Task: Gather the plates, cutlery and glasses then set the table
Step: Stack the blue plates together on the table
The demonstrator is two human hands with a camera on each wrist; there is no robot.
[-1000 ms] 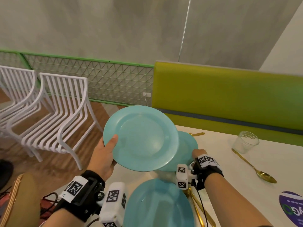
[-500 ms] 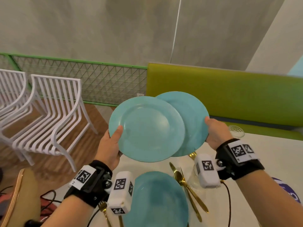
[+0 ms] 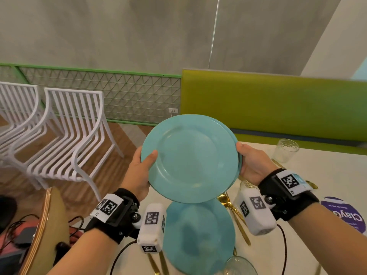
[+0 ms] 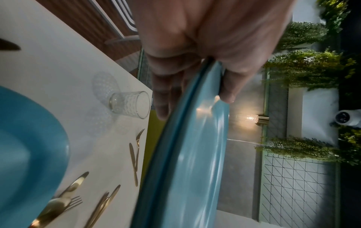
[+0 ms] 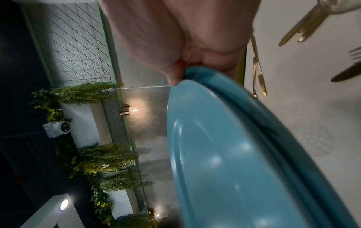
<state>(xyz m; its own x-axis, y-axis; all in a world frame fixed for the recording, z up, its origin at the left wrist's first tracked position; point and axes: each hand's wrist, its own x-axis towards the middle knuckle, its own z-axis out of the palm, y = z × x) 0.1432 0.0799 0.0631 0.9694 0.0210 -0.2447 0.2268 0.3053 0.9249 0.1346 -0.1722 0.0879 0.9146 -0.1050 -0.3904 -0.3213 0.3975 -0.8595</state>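
Observation:
Two turquoise plates (image 3: pixel 190 157) are stacked one behind the other and held tilted in the air above the table. My left hand (image 3: pixel 143 165) grips their left rim, thumb on the front face. My right hand (image 3: pixel 248 161) grips the right rim. The rear plate shows only as a thin edge (image 3: pixel 235 139). In the left wrist view the two rims (image 4: pixel 181 138) lie together between thumb and fingers; the right wrist view shows the same stack (image 5: pixel 234 154). A third turquoise plate (image 3: pixel 198 235) lies on the white table (image 3: pixel 327 161) below. Gold cutlery (image 3: pixel 234 211) lies to its right.
A clear glass (image 3: pixel 286 149) stands at the table's far side, another glass (image 3: pixel 240 266) at the near edge. A green bench (image 3: pixel 278 104) runs behind the table. White slatted chairs (image 3: pixel 69 132) stand on the wood floor to the left. A purple sticker (image 3: pixel 345 213) marks the table at right.
My right hand has brought its plate in behind the left-hand plate, so the two that overlapped side by side now sit stacked between both hands.

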